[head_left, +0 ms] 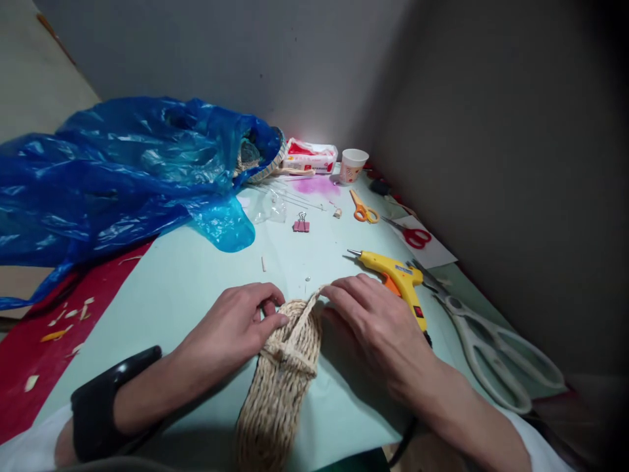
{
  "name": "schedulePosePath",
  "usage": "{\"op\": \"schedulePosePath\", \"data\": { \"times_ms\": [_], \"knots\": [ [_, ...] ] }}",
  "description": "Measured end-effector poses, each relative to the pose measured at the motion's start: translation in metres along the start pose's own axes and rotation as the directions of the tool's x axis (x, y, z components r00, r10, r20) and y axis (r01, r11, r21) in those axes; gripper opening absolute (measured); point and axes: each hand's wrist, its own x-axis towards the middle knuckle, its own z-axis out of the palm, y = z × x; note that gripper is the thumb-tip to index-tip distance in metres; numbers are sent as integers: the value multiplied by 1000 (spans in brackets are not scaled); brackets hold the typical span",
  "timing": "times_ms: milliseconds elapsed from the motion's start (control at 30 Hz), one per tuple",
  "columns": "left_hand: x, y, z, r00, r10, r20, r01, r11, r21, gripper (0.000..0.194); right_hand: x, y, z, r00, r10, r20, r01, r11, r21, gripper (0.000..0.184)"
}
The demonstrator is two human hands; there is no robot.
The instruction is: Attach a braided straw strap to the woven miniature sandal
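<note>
A long woven piece of pale twisted straw rope (pixel 282 380) lies on the pale green table (pixel 191 275) and runs toward me. My left hand (pixel 236 328) rests on its far left edge, thumb pressed on the weave and fingers curled at the rim. My right hand (pixel 368 314) lies on the right side, its fingertips pinching the far tip of the weave. A black band sits on my left wrist.
A yellow glue gun (pixel 398 278) lies just right of my right hand, with large white shears (pixel 491 347) beyond. Orange scissors (pixel 364 211), red scissors (pixel 415 236), a pink binder clip (pixel 301 225), a paper cup (pixel 352 164) and a blue plastic bag (pixel 122 170) lie farther back.
</note>
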Motion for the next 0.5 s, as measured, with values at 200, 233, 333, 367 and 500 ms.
{"op": "schedulePosePath", "data": {
  "times_ms": [200, 233, 333, 367, 500],
  "knots": [
    [5, -2, 3, 999, -34, 43, 37, 997, -72, 16, 10, 0, 3, 999, -41, -12, 41, 999, -17, 23],
    [5, -3, 4, 998, -40, 45, 45, 994, -98, 15, 11, 0, 3, 999, -36, 1, 36, 999, 0, 22],
    [3, -4, 5, 996, -78, 46, 85, 984, -160, 15, 12, -1, 2, 999, -39, 38, 36, 997, 72, 21],
    [2, -4, 6, 994, -96, 50, 104, 979, -176, 16, 11, -1, 2, 997, -55, 46, 50, 993, 104, 22],
    [0, -7, 6, 984, -147, 103, 170, 947, -272, 16, 11, 0, 3, 988, -129, 82, 112, 976, 184, 25]
  ]
}}
